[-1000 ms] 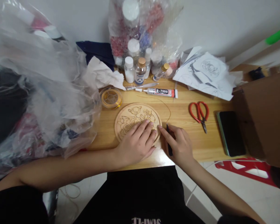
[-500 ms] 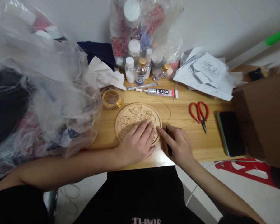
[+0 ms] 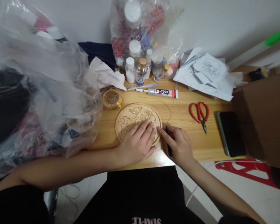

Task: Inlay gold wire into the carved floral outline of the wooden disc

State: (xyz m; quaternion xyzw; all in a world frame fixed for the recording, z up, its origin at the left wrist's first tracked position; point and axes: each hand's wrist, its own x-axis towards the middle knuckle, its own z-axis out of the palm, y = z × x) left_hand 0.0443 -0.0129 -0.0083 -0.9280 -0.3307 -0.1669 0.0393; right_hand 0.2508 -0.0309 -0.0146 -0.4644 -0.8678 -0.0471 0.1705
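Note:
A round wooden board (image 3: 128,119) carved with flowers, with gold wire in some of its lines, lies flat near the table's front edge. My left hand (image 3: 136,143) rests on its lower right part, palm down, fingers stretched out side by side, covering part of the pattern. At the board's right edge, my right hand (image 3: 178,143) touches the rim with its index fingertip, while its other fingers are curled round a slim black tool (image 3: 169,146). A thin gold wire (image 3: 170,112) curves on the table just above the right hand.
Behind the board are a spool of gold wire (image 3: 112,98), a B-7000 glue tube (image 3: 163,92) and small bottles (image 3: 141,73). Red-handled pliers (image 3: 202,116), a phone (image 3: 231,133) and a cardboard box (image 3: 263,118) stand or lie rightward. Plastic bags (image 3: 60,93) fill the left.

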